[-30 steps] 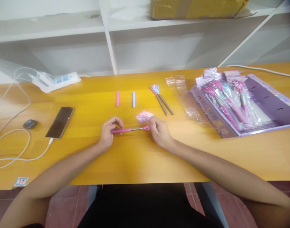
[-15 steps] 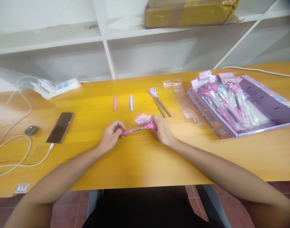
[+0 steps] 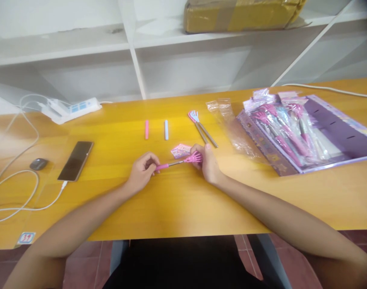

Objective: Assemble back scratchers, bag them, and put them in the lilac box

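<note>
My left hand [image 3: 142, 171] pinches the pink handle end of a small back scratcher [image 3: 175, 163] with a metal shaft. At its pink hand-shaped head, my right hand [image 3: 209, 162] has its fingers closed around the far side. Just behind lie small printed cards [image 3: 180, 151]. A pink tube [image 3: 147, 129] and a light blue tube [image 3: 166, 130] stand apart farther back on the table. Two metal rods with a pink and a blue claw head [image 3: 194, 117] lie crossed behind my right hand.
A purple box [image 3: 284, 170] at the right holds several bagged pink scratchers [image 3: 287, 132]. Clear plastic bags [image 3: 231, 124] lie beside it. At the left are a phone [image 3: 76, 161], a black earbud case [image 3: 39, 163], cables and a power strip [image 3: 78, 110].
My right hand has turned slightly and shifted a little right, showing more of the pink claw head. The scratcher has moved slightly right; my left hand keeps its pinch.
</note>
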### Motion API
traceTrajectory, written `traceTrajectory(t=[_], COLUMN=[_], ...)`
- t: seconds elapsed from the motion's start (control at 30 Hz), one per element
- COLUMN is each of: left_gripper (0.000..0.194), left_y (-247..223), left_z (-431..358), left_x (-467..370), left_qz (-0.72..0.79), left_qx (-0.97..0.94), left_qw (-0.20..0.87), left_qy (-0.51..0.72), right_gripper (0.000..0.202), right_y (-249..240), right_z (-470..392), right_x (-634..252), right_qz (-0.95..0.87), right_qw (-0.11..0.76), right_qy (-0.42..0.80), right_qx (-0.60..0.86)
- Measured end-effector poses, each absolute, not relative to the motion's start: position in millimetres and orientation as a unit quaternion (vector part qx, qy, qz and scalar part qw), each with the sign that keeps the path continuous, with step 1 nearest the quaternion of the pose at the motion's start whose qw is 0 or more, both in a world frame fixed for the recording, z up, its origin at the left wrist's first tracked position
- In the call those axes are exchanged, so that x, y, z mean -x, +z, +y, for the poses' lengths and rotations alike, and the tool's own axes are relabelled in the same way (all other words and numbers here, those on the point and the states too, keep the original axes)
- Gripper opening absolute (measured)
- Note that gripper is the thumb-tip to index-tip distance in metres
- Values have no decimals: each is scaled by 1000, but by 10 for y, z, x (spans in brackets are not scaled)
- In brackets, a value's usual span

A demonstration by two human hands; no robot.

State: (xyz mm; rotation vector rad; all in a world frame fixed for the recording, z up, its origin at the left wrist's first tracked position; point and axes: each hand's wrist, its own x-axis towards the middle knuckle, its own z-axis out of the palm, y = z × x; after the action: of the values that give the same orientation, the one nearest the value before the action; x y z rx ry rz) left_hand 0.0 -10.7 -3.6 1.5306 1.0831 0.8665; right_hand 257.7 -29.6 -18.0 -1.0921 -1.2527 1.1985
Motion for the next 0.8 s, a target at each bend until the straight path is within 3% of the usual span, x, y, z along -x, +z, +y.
traceTrajectory(t=[0.6, 0.7, 0.8], left_gripper=[12, 20, 27], left_y=[-11, 17, 77], left_z=[-145, -107, -26], left_x=[-24, 10, 94], left_qz=[418, 402, 400], left_qx=[-776, -812, -843], left_qw=[362, 324, 277], left_qy=[302, 273, 230], right_gripper=[76, 73, 63], right_y=[-241, -167, 25], right_z=[-239, -244, -264], right_x=[-2598, -2592, -2633], right_qz=[-485, -524, -681], right_qw=[555, 563, 473], right_qy=[521, 452, 299], right_qx=[431, 453, 473])
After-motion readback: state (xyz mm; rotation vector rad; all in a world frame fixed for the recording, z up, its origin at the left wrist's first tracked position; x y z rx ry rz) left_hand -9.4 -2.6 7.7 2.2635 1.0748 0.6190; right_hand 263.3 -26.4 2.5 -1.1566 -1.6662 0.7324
